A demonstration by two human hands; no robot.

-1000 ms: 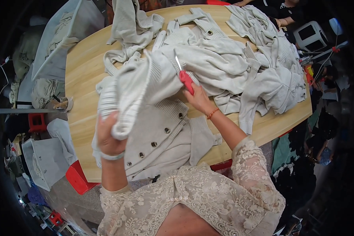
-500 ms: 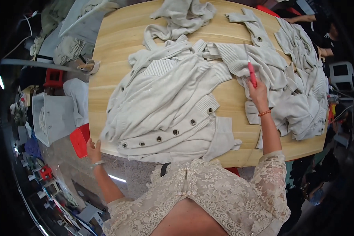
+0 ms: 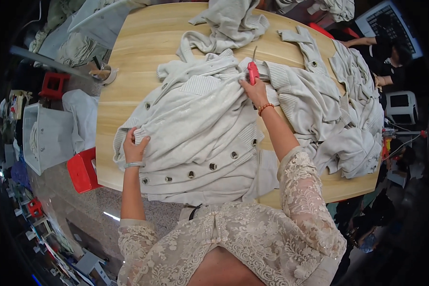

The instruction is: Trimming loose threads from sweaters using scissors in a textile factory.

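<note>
A light grey knitted cardigan (image 3: 195, 124) with dark round buttons or eyelets lies spread before me, its lower part over the table's near edge. My left hand (image 3: 135, 148) is at its left side, thumb and fingers on either side of a ribbed cuff (image 3: 139, 135). In my right hand (image 3: 256, 91) is a red-handled tool (image 3: 252, 72) with a slender metal tip pointing away from me; its exact kind is unclear. The fingertips of that hand also touch the knit at the cardigan's upper right.
More grey knitwear lies on the wooden table (image 3: 143, 38): a heap at the far side (image 3: 233, 28) and a pile on the right (image 3: 314, 95). A cup of tools (image 3: 110, 75) stands at the left edge. A red bin (image 3: 82, 170) adjoins the table. Another person's arm (image 3: 364, 42) is at far right.
My right hand has moved left with the tool, from the right pile to the cardigan's upper part. My left hand has come up from the table edge onto the cuff.
</note>
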